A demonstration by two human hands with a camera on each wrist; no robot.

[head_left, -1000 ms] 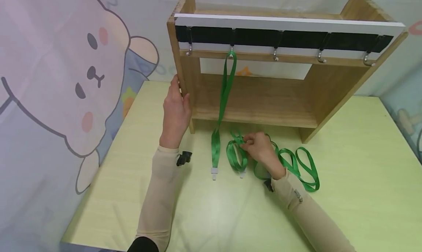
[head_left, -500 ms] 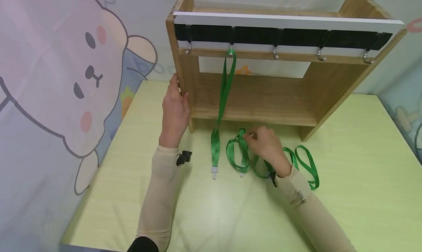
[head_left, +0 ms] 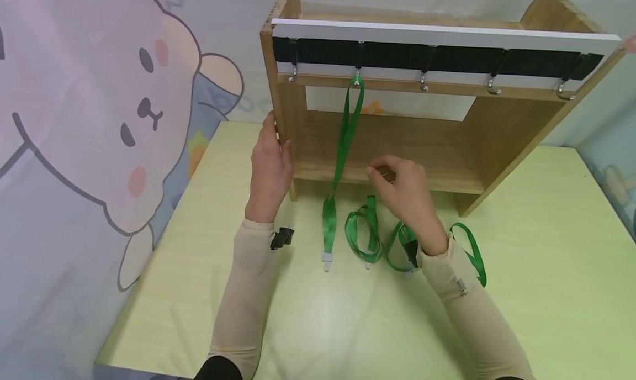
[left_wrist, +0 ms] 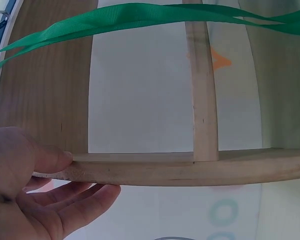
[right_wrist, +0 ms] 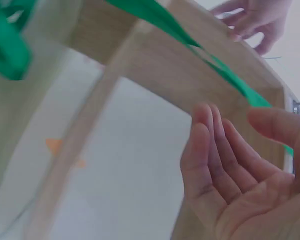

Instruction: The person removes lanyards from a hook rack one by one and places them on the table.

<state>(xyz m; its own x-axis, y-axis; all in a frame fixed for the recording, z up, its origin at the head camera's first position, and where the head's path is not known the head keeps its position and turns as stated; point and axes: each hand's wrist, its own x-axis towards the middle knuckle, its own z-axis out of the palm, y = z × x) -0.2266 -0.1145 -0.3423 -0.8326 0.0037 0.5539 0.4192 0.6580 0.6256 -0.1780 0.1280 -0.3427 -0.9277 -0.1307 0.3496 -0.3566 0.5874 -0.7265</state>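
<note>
My left hand grips the left side panel of a wooden shelf; in the left wrist view the thumb lies on the inner face, the fingers outside. A green lanyard hangs by its loop from the second metal hook, its pale clip low over the table. My right hand is raised before the lower board, with loosely bent fingers and nothing in them, as the right wrist view shows. Below it lies a coiled green lanyard. Another lanyard is partly covered by my right wrist.
More green strap lies right of my right forearm. The other hooks, such as the middle hook, line a white rail with a black strip. The shelf stands on a pale yellow table against a printed cloth backdrop.
My right hand has let go of the coiled lanyard and risen away from it toward the shelf. The left hand keeps its grip on the side panel.
</note>
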